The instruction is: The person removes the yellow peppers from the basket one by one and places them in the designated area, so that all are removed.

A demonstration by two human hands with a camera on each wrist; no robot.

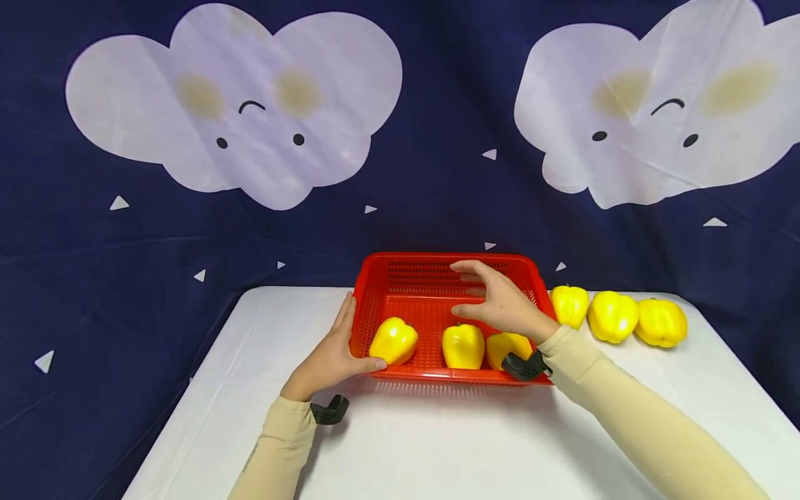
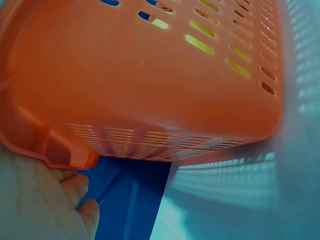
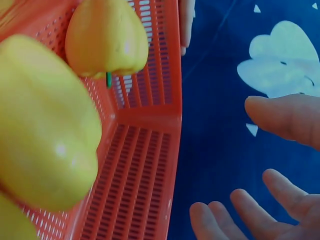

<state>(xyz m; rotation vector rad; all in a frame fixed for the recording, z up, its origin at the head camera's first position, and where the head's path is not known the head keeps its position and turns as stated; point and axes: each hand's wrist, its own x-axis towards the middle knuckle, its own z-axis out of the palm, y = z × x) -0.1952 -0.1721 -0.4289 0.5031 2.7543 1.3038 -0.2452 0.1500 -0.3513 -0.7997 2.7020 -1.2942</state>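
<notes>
A red plastic basket (image 1: pixel 446 257) with slotted walls stands on the white table. Inside, along its near side, lie three yellow bell peppers: one at the left (image 1: pixel 394 341), one near the middle (image 1: pixel 463 346), and one at the right (image 1: pixel 505 344) partly hidden by the right wrist. My left hand (image 1: pixel 331 354) rests against the basket's near left corner, thumb over the near rim and fingers straight along the outer left wall (image 2: pixel 125 75). Above the basket, my right hand (image 1: pixel 496 302) hovers with its fingers spread and the palm bare; its fingers (image 3: pixel 250 210) touch no pepper.
Three more yellow bell peppers (image 1: pixel 613 317) stand in a row on the table, right of the basket. The white tabletop (image 1: pixel 437 444) extends toward the near side. Behind it hangs a dark blue cloth (image 1: pixel 450 173) printed with clouds.
</notes>
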